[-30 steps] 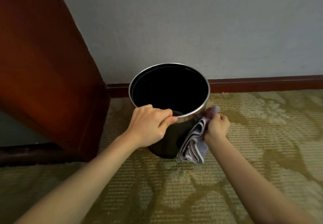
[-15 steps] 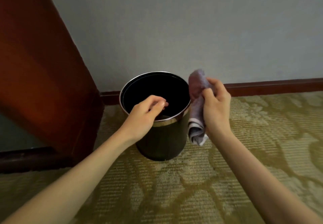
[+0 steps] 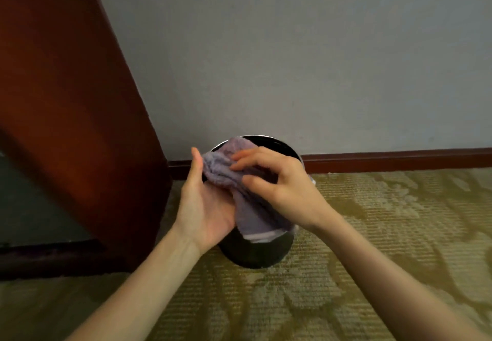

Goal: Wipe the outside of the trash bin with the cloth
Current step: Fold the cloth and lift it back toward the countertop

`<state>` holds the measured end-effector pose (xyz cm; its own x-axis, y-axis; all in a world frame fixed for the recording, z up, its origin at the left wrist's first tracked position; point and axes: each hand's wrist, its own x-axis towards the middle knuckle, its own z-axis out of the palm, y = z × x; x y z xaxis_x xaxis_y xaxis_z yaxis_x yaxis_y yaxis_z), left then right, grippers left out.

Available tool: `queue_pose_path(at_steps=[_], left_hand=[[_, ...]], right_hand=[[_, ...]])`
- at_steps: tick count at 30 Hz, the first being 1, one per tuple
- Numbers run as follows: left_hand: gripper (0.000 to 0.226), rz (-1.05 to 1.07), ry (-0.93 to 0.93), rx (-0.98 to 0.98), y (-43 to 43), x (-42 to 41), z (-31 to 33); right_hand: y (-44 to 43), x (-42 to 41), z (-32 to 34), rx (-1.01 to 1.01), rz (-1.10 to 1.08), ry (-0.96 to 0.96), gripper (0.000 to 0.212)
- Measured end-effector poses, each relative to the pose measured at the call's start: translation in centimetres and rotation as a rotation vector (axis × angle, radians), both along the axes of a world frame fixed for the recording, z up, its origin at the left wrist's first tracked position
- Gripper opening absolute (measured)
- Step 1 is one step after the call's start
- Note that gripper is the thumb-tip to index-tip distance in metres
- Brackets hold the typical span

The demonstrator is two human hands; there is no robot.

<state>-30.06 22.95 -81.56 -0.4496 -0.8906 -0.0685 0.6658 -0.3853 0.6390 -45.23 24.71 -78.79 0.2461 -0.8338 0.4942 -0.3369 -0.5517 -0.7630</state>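
The dark round trash bin (image 3: 255, 254) with a silver rim stands on the carpet by the wall, mostly hidden behind my hands. The purple-grey cloth (image 3: 250, 213) hangs over its opening. My left hand (image 3: 206, 207) is palm up beneath the cloth, its fingers straight and supporting it. My right hand (image 3: 279, 183) is on top of the cloth with its fingers curled, pinching the fabric near its upper fold. Neither hand touches the bin.
A tall reddish-brown wooden panel (image 3: 66, 101) rises close to the left of the bin. A grey wall (image 3: 292, 47) with a dark red skirting board (image 3: 399, 158) runs behind it. Patterned beige-olive carpet (image 3: 372, 234) stretches to the right and front.
My left hand let go of the bin's rim and turned palm up. My right hand lifted the cloth from the bin's side to above the opening and onto my left palm.
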Motion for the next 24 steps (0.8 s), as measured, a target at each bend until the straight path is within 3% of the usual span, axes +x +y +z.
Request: queue_pose_path(at_steps=[4,8,12,15,17,20,24], left_hand=[[0.076,0.042,0.018,0.004,-0.7,1.2,0.7],[0.077,0.072,0.0,0.026,-2.1,2.4,3.2],[0.07,0.123,-0.048,0.032,-3.5,3.1,7.5],[0.065,0.157,-0.056,0.056,-4.3,3.4,11.2],[0.065,0.186,-0.043,0.078,-4.9,3.7,13.9],[0.063,0.234,-0.008,0.104,-5.8,4.0,18.4],[0.061,0.269,-0.017,0.097,-6.6,4.6,25.6]], right_hand=[[-1.4,0.2,0.9,0.007,-0.086,-0.143,0.031],[-3.9,-0.5,2.4,0.046,-0.266,-0.031,0.045],[-6.2,-1.0,5.0,0.457,-0.166,-0.178,0.068],[-7.8,-0.7,7.4,0.715,-0.131,-0.494,0.075],[-8.5,-0.5,9.4,0.876,-0.113,-0.691,0.076],[-8.9,0.1,13.1,1.153,0.002,-0.789,0.072],[-9.7,1.0,19.8,1.255,0.262,-0.995,0.058]])
